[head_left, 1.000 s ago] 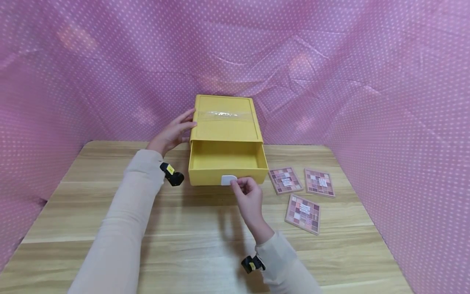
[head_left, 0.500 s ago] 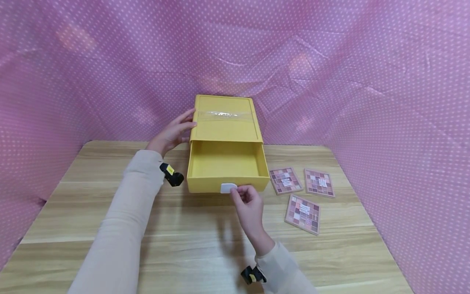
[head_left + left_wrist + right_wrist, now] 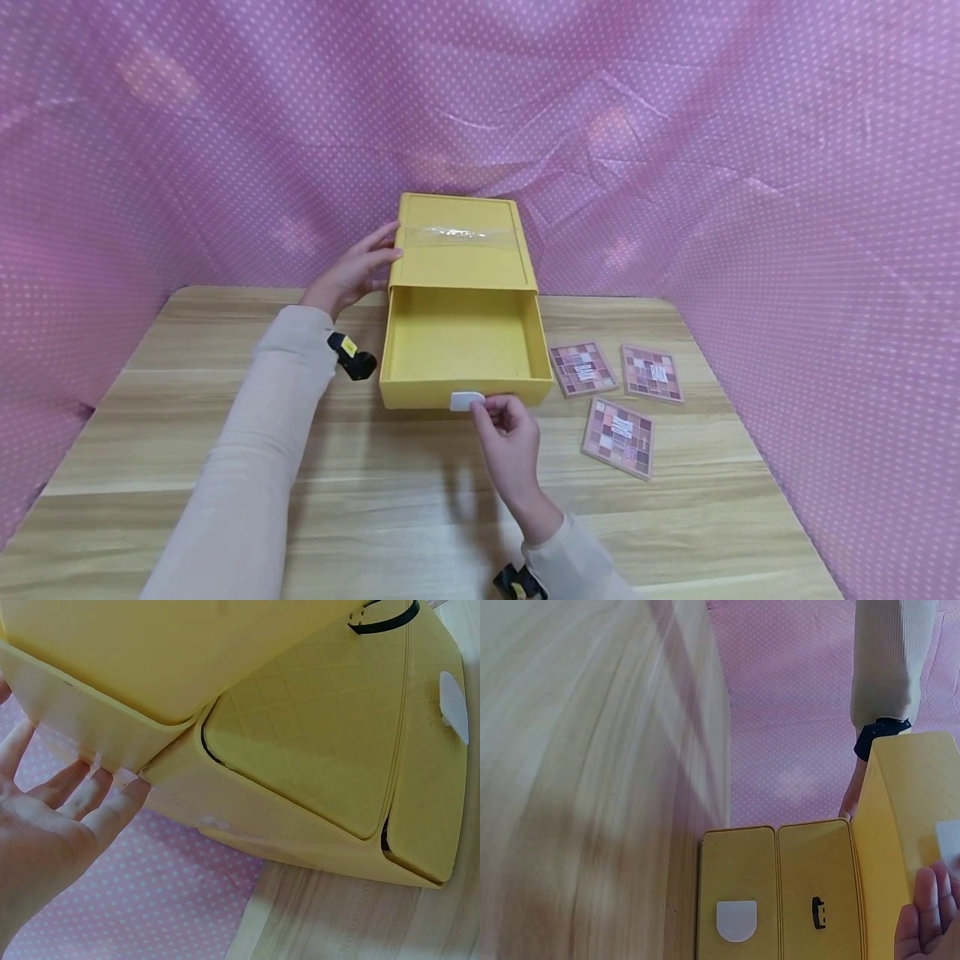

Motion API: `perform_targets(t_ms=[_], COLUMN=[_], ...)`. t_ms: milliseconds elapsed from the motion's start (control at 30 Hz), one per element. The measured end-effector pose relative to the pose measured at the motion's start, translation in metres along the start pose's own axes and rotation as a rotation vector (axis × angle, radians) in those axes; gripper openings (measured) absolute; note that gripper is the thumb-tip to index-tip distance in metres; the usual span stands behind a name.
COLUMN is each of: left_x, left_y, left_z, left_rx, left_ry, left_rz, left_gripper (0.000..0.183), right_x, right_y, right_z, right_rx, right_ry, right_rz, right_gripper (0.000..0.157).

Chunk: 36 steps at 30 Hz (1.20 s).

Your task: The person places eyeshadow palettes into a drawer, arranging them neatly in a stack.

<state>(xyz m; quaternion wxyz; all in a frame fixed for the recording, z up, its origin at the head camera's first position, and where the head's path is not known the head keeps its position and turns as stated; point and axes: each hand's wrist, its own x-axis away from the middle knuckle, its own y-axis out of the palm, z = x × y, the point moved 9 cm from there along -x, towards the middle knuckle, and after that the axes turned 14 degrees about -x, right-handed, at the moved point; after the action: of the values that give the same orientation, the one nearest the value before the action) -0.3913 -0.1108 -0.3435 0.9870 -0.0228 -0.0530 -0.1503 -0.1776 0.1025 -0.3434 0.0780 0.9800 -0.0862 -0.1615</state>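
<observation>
One wooden counter [image 3: 150, 417] carries a yellow cabinet [image 3: 465, 267] at its far middle, a drawer [image 3: 420, 394] open toward the near side. The left hand [image 3: 352, 273], fingers extended, touches the cabinet's left side; apart from it, the right hand [image 3: 512, 454] is at the drawer's front. Three palettes [image 3: 619, 437] lie further right. The right hand pinches a small white tab [image 3: 463, 402].

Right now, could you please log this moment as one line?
left hand: touches side of yellow cabinet; right hand: pinches white handle; top drawer: open; three palettes: flat on table
</observation>
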Motion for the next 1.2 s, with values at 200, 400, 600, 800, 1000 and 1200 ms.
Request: perform_targets(t_ms=[200,400,600,800,1000,1200], left_x=[-0.001,0.001,0.002,0.002,0.003,0.003], left_y=[-0.001,0.000,-0.001,-0.001,0.001,0.001], left_z=[-0.001,0.001,0.001,0.000,0.000,0.000], left_rx=[0.000,-0.012,-0.025,-0.018,-0.018,-0.034], left_ry=[0.007,0.011,0.012,0.008,0.007,0.012], left_rz=[-0.006,-0.006,0.000,-0.004,0.003,0.010], left_gripper=[0.061,0.061,0.061,0.061,0.061,0.061], right_x=[0.005,0.012,0.015,0.017,0.020,0.022], right_y=[-0.008,-0.008,-0.009,-0.008,-0.007,-0.013], right_z=[0.018,0.022,0.020,0.018,0.001,-0.005], right_rx=[0.004,-0.002,-0.008,-0.008,0.032,0.082], right_ry=[-0.018,-0.042,-0.067,-0.078,-0.125,-0.153], right_rz=[0.011,0.012,0.012,0.004,-0.041,-0.079], right_gripper=[0.009,0.009,0.009,0.009,0.007,0.008])
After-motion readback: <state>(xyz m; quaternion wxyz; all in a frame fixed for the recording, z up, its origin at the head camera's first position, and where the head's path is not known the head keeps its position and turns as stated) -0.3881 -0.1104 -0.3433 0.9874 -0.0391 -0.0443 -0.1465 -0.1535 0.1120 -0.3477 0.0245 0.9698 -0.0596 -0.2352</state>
